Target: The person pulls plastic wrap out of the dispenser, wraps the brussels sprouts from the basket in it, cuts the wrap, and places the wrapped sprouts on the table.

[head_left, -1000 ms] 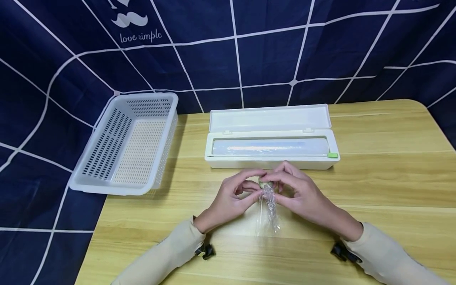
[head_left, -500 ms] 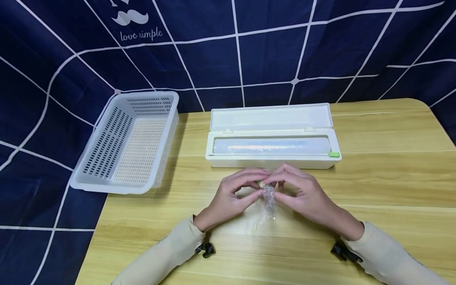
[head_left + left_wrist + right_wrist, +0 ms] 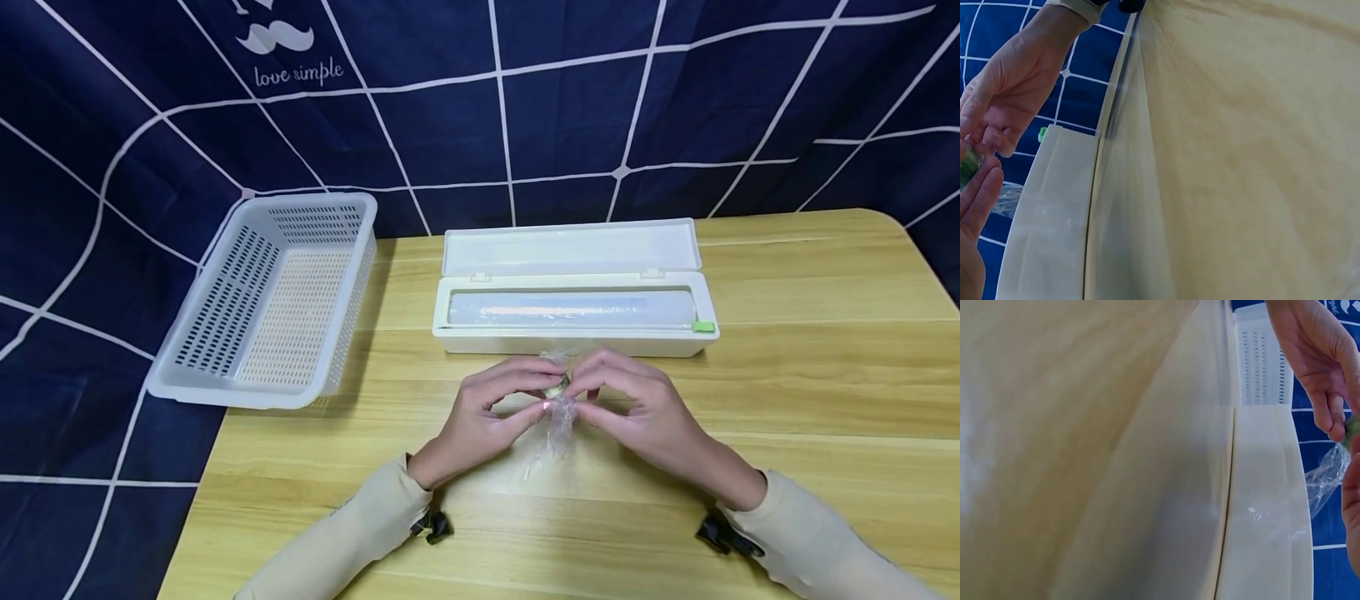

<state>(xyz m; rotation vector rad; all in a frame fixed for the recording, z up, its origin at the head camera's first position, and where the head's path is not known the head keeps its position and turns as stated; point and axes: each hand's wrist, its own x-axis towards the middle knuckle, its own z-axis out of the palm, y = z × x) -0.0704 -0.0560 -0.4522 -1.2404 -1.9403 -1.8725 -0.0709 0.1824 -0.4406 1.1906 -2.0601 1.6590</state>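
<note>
A small green item [image 3: 557, 387], wrapped in clear cling film, is between my two hands at the front of the cling film box; its kind cannot be told. My left hand [image 3: 487, 408] pinches it from the left with thumb and fingers. From the right, my right hand [image 3: 637, 396] pinches it the same way. A crumpled tail of cling film [image 3: 559, 429] hangs toward me, below the thumbs. In the right wrist view, more loose film [image 3: 1325, 478] sticks out past the green item [image 3: 1351, 429]. Fingers cover most of the item.
Just behind the hands stands a white cling film box [image 3: 573, 343], lid raised, with a film roll [image 3: 573, 308] inside and a green slider [image 3: 703, 327] at its right end. A white perforated basket [image 3: 360, 275] sits at the left table edge. A dark blue checked cloth [image 3: 570, 117] hangs behind.
The fingers have shifted slightly around the green item, which has turned a little. The film tail now swings further left, and some film shows beyond the fingertips near the box.
</note>
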